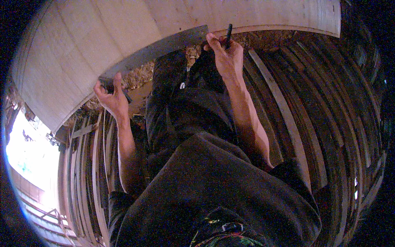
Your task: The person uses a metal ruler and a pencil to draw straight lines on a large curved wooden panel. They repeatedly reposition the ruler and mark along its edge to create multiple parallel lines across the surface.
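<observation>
A flat grey strip [160,44] lies along the near edge of a wide, pale wooden board [123,24]. At the strip's left end my left hand [113,101] is closed, its thumb up over the strip and its fingers curled at the edge. Something dark shows beneath that hand, too unclear to name. My right hand [228,55] pinches the strip's right end with thumb and fingertips. A slim dark pen-like stick [229,35] stands upright between the fingers of this hand.
Long wooden slats [284,103] stretch along the right side, with more slats [84,156] at the left. Brown shavings or debris [138,76] show below the board's near edge. My dark-clothed legs [166,90] are beneath the board. Bright daylight [33,144] enters at the far left.
</observation>
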A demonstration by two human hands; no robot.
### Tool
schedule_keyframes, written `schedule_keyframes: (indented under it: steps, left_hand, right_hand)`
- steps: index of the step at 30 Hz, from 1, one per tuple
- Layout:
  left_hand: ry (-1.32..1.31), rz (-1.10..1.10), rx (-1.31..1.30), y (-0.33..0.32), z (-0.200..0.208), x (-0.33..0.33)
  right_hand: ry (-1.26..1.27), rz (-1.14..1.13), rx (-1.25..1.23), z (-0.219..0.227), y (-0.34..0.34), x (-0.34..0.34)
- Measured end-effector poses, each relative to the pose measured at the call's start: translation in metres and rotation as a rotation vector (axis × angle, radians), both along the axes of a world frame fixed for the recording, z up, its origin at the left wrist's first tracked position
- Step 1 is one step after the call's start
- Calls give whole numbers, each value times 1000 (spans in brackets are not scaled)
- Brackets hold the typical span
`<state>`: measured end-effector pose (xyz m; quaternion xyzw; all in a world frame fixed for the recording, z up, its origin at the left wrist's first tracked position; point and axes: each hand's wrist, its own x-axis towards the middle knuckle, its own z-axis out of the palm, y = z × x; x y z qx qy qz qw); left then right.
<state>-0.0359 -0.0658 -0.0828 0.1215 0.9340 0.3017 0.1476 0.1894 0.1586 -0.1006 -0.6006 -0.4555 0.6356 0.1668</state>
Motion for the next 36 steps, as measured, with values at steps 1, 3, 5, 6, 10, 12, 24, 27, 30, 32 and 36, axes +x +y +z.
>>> schedule_keyframes:
  steps: [1, 3, 5, 6, 10, 12, 24, 27, 30, 32, 36]
  left_hand:
    - [21, -18, 5, -3, -2, -1]
    - [4, 28, -11, 1, 1, 1]
    - [35, 16, -56, -3, 0, 0]
    - [75, -18, -93, -9, -5, -4]
    - [101, -16, -99, -9, -11, -6]
    - [3, 38, -29, -3, -3, -6]
    - [89, -40, -51, -33, -3, -25]
    - [116, -22, -29, -29, 21, -13]
    - [166, -30, -4, -34, 34, -8]
    - [179, -52, -1, -51, 47, -6]
    - [166, -88, -45, -95, 95, 8]
  right_hand:
    - [-6, 3, 8, -1, 0, 0]
    - [-30, 15, 6, -3, -2, -1]
    - [-38, 9, -6, -1, -3, -3]
    - [-33, -3, -17, 2, -3, -4]
    - [-37, -49, -53, 6, -2, -8]
    - [-13, -46, -17, -2, -9, -8]
    - [-96, 202, 429, -4, 31, 20]
    - [56, 359, 263, 30, 37, -8]
    - [60, 619, 349, 38, 38, -28]
    - [279, 456, 436, 38, 11, -34]
    - [106, 479, 633, 107, -32, -29]
